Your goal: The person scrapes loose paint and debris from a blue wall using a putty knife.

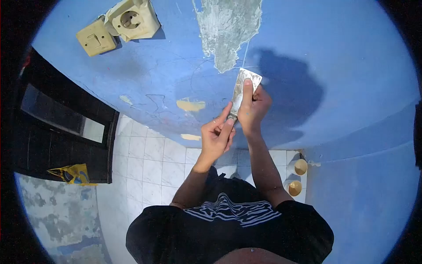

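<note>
A putty knife [238, 97] with a broad, smeared metal blade is held up in front of the blue wall [167, 79]. My left hand [215, 137] is closed around its handle end, the index finger stretched along the lower blade. Gripping the blade from the right is my right hand [256, 105], thumb pressed flat on its face. The handle is mostly hidden by my left fingers. Just above the blade's top edge lies a bare grey patch [229, 33] with ragged paint edges. Smaller cream patches [190, 105] mark the wall left of the blade.
A light switch [96, 38] and a power socket [132, 21] stick out from the wall at upper left. Two round containers [300, 167] stand on the tiled floor [151, 171] in the corner. A dark wooden door [48, 152] and a yellow bag [74, 174] are at left.
</note>
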Demonstrator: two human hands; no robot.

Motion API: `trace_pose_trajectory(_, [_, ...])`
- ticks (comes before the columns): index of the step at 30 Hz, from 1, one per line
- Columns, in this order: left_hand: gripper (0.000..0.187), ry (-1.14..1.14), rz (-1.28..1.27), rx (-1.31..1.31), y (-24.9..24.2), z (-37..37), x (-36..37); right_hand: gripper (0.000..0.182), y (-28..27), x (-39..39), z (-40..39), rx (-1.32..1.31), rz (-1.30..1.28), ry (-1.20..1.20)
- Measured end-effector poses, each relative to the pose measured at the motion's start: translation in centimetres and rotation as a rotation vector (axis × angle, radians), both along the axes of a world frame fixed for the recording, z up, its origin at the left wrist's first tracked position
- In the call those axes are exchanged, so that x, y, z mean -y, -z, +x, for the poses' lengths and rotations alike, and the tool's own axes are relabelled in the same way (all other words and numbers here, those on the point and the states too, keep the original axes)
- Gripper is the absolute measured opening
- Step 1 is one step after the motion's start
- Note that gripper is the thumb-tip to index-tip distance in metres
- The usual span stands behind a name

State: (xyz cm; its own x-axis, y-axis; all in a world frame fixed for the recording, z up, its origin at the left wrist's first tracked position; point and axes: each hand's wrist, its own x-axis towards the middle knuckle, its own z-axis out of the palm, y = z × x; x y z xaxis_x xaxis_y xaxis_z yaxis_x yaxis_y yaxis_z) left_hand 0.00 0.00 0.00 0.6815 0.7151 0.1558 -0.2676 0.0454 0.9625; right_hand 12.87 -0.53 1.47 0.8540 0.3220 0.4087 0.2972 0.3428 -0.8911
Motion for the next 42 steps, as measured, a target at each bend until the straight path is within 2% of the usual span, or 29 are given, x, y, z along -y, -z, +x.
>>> trace_pose_trajectory(2, [0.042, -0.01, 0.057, 0.013, 0.3, 0.0, 0.1, 0.031, -0.1, 0.2, -0.2, -0.021, 0.051, -0.016])
trace_pose_trajectory(9, [0.041, -0.022, 0.01, -0.035, -0.2, 0.7, -0.5, 0.038, -0.7, -0.9, 0.1, -0.042, 0.102, -0.005])
trace_pose_trajectory(11, [0.041, -0.057, 0.139, -0.075, -0.3, 0.6, -0.7, 0.041, -0.6, -1.0, 0.2, 0.054, 0.063, 0.079])
trace_pose_trajectory(14, [0.041, -0.095, 0.183, -0.079, 0.1, 0.8, -0.4, 0.042, -1.4, -0.7, 0.3, 0.053, 0.089, 0.048])
trace_pose_trajectory(17, [0.042, -0.064, 0.123, -0.086, 0.1, 0.7, -0.3, 0.042, -1.3, -0.6, 0.4, 0.082, 0.004, 0.116])
trace_pose_trajectory(20, [0.041, -0.041, 0.003, 0.0, -0.5, 0.7, 0.3, 0.041, -1.1, -0.8, 0.4, 0.089, 0.084, 0.093])
trace_pose_trajectory(33, [0.04, -0.059, 0.141, -0.078, -0.8, -0.1, -0.3, 0.042, -1.2, -0.3, -0.4, -0.006, 0.097, 0.033])
trace_pose_trajectory(42, [0.04, -0.095, 0.162, -0.097, -0.3, 0.1, 0.2, 0.035, -0.9, -0.2, -0.2, -0.056, 0.062, 0.024])
